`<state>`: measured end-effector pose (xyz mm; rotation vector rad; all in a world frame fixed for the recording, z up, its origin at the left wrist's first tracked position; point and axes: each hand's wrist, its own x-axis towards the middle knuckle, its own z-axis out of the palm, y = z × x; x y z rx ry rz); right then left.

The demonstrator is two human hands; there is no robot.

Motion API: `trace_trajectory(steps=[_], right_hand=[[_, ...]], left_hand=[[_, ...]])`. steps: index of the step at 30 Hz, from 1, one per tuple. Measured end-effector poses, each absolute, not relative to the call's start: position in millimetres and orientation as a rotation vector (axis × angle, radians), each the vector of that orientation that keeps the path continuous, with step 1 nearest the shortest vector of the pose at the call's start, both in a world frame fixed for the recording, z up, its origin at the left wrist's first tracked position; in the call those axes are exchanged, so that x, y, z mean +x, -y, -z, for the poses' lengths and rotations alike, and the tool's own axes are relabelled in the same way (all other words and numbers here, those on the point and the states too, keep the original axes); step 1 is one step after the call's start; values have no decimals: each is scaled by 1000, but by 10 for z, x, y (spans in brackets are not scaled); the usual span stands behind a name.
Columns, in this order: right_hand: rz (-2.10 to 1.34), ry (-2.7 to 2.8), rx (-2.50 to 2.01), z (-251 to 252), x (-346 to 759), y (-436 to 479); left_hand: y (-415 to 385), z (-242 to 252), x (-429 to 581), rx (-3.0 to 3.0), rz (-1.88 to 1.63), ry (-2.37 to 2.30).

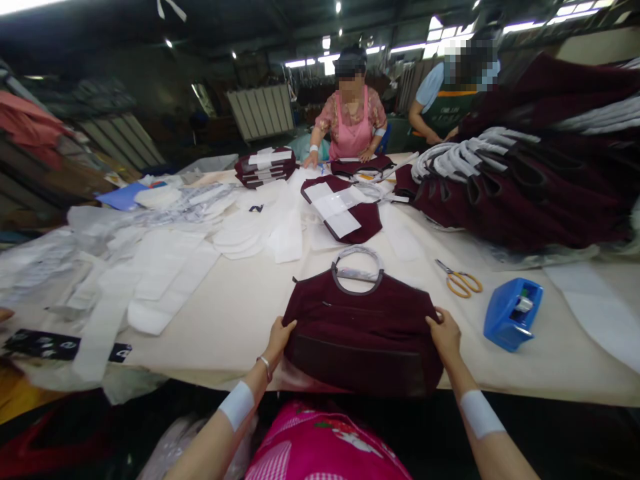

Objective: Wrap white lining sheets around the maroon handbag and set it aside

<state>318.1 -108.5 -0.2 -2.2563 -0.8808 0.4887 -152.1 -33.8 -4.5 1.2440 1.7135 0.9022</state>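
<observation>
The maroon garment (360, 327) lies flat on the table (240, 313) at its near edge, straight ahead of the person, with its grey-trimmed neckline turned away from them. The left hand (279, 337) grips the garment's left side edge, thumb on top and fingers curled over the cloth. The right hand (444, 333) holds the right side edge the same way, so the two hands are spread to the garment's full width. The step in hand looks like spreading or squaring the piece by its sides. Any further handling would call for an even pull from both hands, so the soft cloth keeps flat and does not slide off the edge. Just right of the garment lie yellow-handled scissors (460, 280), with a blue tape dispenser (513, 313) beyond them. To its left are white cut pieces (165, 280). Behind it lies another maroon piece (343, 213) topped with white panels. Farther back, a co-worker in a pink apron (353, 123) works at the table's far side, and a heap of maroon garments (525, 193) rises to the right rear.
</observation>
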Motion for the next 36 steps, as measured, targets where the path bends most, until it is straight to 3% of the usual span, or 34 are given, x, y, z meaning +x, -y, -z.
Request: trace_trajectory(steps=[5,11,17,24,31,36], right_hand=[[-383,1150,-2173,-54,3149,1177],[-745,1600,-1767,-116,2724,1803],[-332,2150,-1858,-186,2448,2030],[-23,2322,-1908,-291,2226,2095],[-169,2130,-1820,-212,2185,2168],[-656,1766,-1754,-255,2146,1536]], left_hand=[[425,-125,-1420,1597,-901,-1723],[590,-255,-1331,2060,-508,-1146],[670,-312,-1174,2393,-132,-1062],[795,-431,-1165,2619,-92,-997],[818,-350,-1192,2589,-272,-983],[627,-336,-1069,2486,-292,-964]])
